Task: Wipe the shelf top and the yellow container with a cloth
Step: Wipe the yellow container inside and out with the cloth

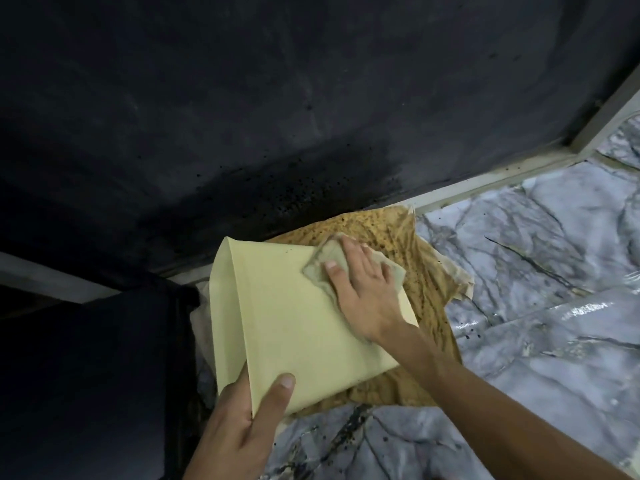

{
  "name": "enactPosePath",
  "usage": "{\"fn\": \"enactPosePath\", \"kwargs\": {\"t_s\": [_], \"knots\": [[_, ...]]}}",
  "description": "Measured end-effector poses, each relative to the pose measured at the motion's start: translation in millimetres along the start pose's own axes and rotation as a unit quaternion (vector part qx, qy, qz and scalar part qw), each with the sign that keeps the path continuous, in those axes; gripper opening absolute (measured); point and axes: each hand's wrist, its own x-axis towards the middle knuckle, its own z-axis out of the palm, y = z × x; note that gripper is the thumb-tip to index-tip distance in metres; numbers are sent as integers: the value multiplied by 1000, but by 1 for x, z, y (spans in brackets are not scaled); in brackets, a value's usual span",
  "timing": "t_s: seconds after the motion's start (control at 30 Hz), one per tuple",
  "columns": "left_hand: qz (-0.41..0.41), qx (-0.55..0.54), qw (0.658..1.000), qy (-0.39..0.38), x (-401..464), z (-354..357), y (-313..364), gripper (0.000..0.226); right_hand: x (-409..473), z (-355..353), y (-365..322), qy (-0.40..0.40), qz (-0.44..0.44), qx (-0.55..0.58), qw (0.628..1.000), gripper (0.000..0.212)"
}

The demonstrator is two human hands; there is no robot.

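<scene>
The pale yellow container [294, 323] lies flat on a stained brown sheet on the shelf top [536, 368], which is covered in grey marble-patterned film. My left hand [242, 420] grips the container's near left corner, thumb on top. My right hand [363, 289] presses a small greenish cloth [320, 268] flat against the container's far right part, fingers spread over it. Part of the cloth is hidden under my palm.
A dark, spotted wall [277, 116] rises behind the shelf along a pale frame edge [485, 178]. The brown stained sheet [426, 271] spreads beyond the container. A black object [104, 375] fills the lower left beside the shelf.
</scene>
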Motion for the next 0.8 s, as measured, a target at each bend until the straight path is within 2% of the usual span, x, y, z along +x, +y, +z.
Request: {"fn": "enactPosePath", "kwargs": {"t_s": [0.17, 0.27, 0.33, 0.43, 0.53, 0.6, 0.7, 0.8], "knots": [[35, 12, 999, -16, 4, 1, 1, 44, -25, -2, -69, -38, -198, 37, 979, 53], [30, 0, 999, -12, 4, -4, -3, 50, -62, 5, -44, -34, -269, 20, 962, 54], [32, -7, 999, -13, 4, -5, -7, 56, -82, 10, -3, -17, -238, -20, 971, 57], [29, -8, 999, -21, 3, -1, -6, 50, -77, 4, 47, 12, -115, -48, 992, 62], [24, -9, 1000, -17, 1, 2, -2, 48, -46, -3, 41, 23, -19, -5, 1000, 67], [22, -10, 1000, -14, 1, 2, 0, 44, -28, 0, 1, 3, -32, 4, 999, 60], [22, -27, 999, -19, 2, 1, -1, 43, -27, 8, -65, -43, -136, -3, 990, 54], [32, -32, 999, -23, 0, -2, -3, 57, -50, 12, -61, -17, -225, -9, 974, 54]]}}
